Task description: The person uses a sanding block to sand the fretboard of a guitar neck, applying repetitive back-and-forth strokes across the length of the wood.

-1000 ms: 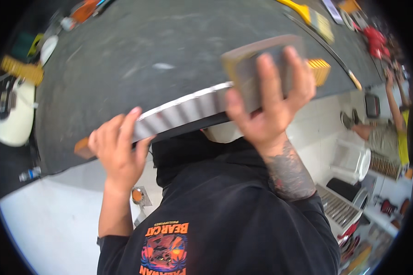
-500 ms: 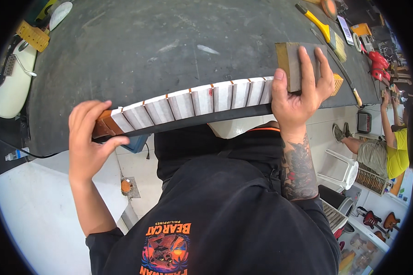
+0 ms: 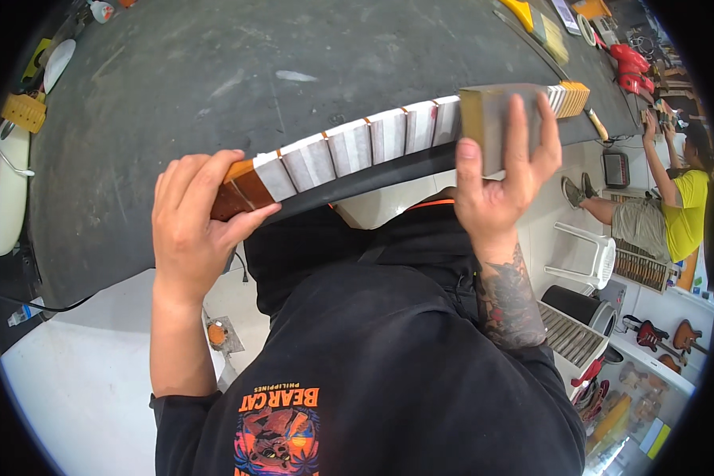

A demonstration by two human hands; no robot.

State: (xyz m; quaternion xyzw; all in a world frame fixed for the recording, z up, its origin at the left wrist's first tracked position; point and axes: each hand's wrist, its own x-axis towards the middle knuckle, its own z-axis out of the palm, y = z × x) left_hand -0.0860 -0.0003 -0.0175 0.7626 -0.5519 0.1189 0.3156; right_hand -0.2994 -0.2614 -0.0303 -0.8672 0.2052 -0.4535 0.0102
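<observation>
A long guitar neck [image 3: 349, 146] lies along the near edge of the dark work surface [image 3: 214, 63], with white tape between its frets and bare brown wood at the left end. My left hand [image 3: 194, 218] is closed around that wooden end, thumb along the near side. My right hand [image 3: 500, 190] grips a grey, flat-faced block [image 3: 482, 107] with a yellowish side, resting on the neck's right part and hiding that stretch. Beyond the block shows the neck's yellowish, striped right end [image 3: 575, 99].
A yellow paintbrush [image 3: 547, 36], a thin rod, a red tool [image 3: 628, 62] and clutter line the far right. A white guitar body [image 3: 4, 198] is at left. A co-worker in yellow [image 3: 682, 222] works at the right, near a white plastic stool [image 3: 579, 254].
Since a second ago my left hand has shifted from the taped section to the bare wooden end. Since half a second ago my right hand has slid the block slightly leftward.
</observation>
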